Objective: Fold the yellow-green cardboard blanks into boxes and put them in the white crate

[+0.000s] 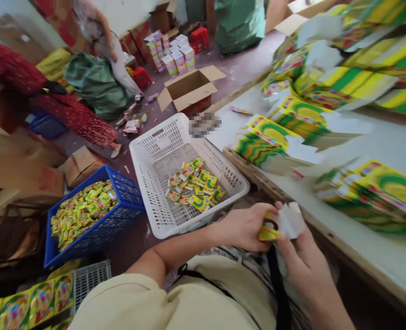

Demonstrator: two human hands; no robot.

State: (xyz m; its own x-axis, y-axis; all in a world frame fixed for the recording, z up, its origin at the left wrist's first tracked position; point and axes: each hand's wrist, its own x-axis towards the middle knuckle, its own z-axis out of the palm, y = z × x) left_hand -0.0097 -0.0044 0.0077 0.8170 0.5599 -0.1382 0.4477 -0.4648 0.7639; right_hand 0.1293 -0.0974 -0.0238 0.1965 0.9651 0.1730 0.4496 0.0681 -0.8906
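Observation:
Above my lap, both hands meet on a small yellow and green carton (269,233) with white flaps at its end. My left hand (246,227) grips its printed body, fingers wrapped round it. My right hand (302,256) pinches the white end between thumb and fingers; something white covers a fingertip there. What is inside the carton cannot be seen. Just beyond my left forearm stands a white plastic basket (144,183), holding a loose heap of small yellow-green cartons (196,183). Flat stacked cartons (268,140) with white flaps lie on the table to the right.
A wooden-edged white table (368,256) runs along my right, with more carton stacks (378,192) on it. At left is a blue crate (120,201) full of small cartons. An open cardboard box (192,89) lies ahead. Two people (96,41) stand at the far left near green sacks (96,85).

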